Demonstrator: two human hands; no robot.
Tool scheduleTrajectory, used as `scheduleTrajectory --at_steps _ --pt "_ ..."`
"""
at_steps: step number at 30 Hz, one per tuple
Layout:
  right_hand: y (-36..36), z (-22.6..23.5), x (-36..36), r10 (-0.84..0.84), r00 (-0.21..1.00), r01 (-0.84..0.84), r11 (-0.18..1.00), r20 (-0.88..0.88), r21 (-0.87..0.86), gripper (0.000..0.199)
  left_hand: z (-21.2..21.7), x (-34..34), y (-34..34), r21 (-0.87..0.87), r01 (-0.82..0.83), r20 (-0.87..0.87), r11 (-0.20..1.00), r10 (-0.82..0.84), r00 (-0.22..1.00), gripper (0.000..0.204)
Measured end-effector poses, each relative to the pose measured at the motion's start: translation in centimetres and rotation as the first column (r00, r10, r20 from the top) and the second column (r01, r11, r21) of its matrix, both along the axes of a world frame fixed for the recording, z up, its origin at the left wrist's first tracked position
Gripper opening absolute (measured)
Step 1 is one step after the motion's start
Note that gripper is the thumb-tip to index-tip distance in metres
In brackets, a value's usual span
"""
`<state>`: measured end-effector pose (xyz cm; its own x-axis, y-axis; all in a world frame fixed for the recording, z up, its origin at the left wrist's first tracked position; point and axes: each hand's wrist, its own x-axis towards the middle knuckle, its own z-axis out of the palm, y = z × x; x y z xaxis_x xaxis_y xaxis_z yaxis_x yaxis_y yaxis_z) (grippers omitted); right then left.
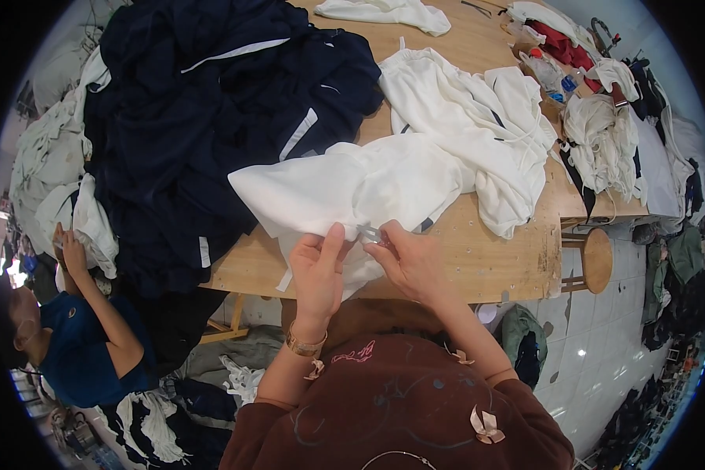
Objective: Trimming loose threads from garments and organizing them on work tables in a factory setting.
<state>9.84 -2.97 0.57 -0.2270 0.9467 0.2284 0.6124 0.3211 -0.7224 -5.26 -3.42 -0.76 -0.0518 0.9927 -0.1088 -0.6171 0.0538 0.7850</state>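
A white fleece-like garment [313, 194] lies spread at the near edge of the wooden table, part of it hanging over. My left hand [318, 262] is closed, pinching a bit of its edge between thumb and fingers. Closed round small grey thread snips [370, 234], my right hand [409, 260] holds their tips against the fabric beside my left thumb. A small dark patch [426, 225] shows on the garment just right of my right hand. The exact spot at the tips is too small to make out.
A large heap of navy garments [204, 117] covers the table's left half. More white garments [478, 117] lie beyond my hands. A wooden stool [598, 261] stands at the right. On the far left a co-worker [94, 337] handles pale cloth.
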Motion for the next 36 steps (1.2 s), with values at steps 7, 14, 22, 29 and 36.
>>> scheduleTrajectory --at_steps 7,14,22,29,36 --pt "0.2 -0.1 -0.1 0.014 1.0 -0.015 1.0 0.028 0.02 0.024 0.4 0.2 0.0 -0.001 -0.004 -0.014 1.0 0.004 1.0 0.02" --pt "0.2 0.0 -0.2 -0.122 0.963 0.1 0.99 -0.242 -0.101 0.022 1.0 0.2 0.0 -0.016 0.013 0.062 1.0 -0.012 0.998 0.021" --pt "0.9 -1.6 -1.4 0.034 0.904 0.054 0.98 -0.426 0.193 0.028 2.7 0.4 -0.3 -0.029 0.133 0.132 0.991 -0.128 0.983 0.035" --pt "1.5 -0.5 0.0 -0.142 0.544 -0.127 0.96 -0.827 -0.249 0.019 3.4 -2.0 -0.2 0.209 0.145 -0.886 0.967 0.125 0.446 0.042" --pt "1.8 -0.8 0.7 -0.139 0.53 -0.189 0.943 -0.837 -0.276 0.019 2.9 -1.7 2.4 0.38 0.271 -0.912 0.884 0.309 0.27 0.038"
